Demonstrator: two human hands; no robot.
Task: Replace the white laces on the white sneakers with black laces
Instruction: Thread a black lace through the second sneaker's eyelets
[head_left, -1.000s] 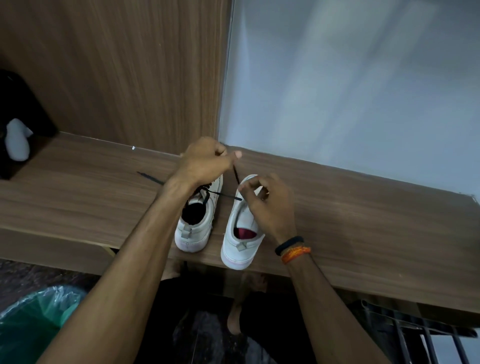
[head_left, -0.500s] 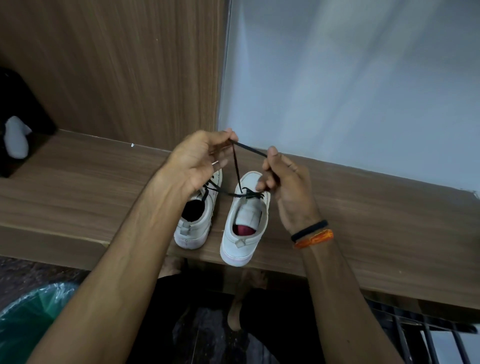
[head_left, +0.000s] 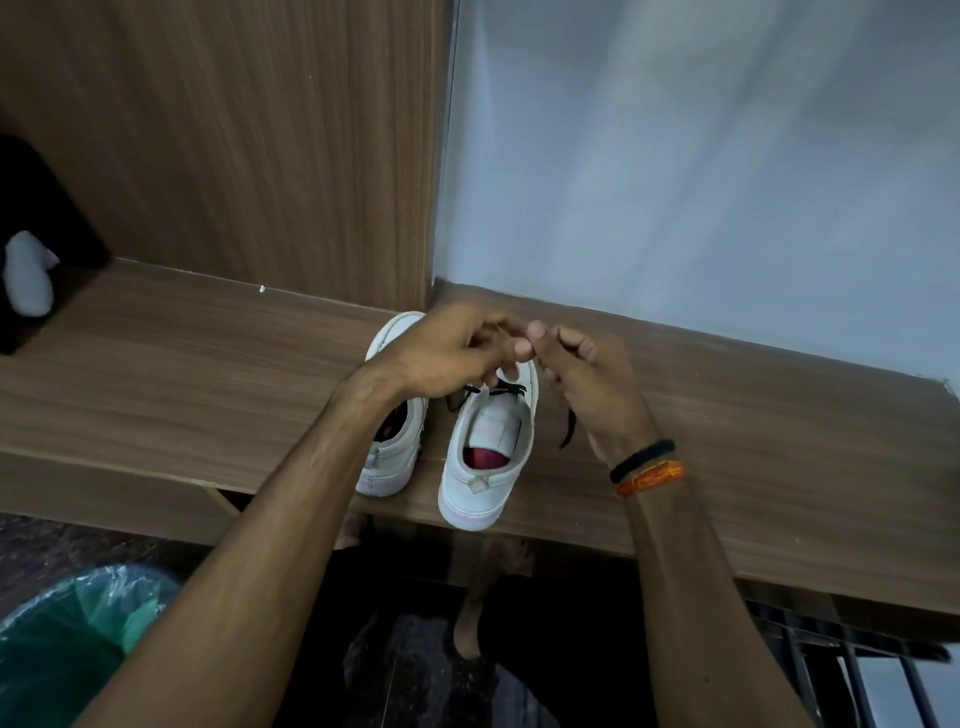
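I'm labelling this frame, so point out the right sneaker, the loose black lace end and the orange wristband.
right sneaker (head_left: 480, 491): head view, on its heel.
black lace end (head_left: 569, 428): head view, on the dangling strand under the right hand.
orange wristband (head_left: 652, 477): head view, on the band's middle.

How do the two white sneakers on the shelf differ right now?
The right sneaker has both hands working a black lace above its tongue; the left sneaker lies partly hidden under the left forearm. The right sneaker's red insole shows and its heel overhangs the shelf edge; the left sneaker's opening looks dark and it sits farther back. Both are white, heels toward the person.
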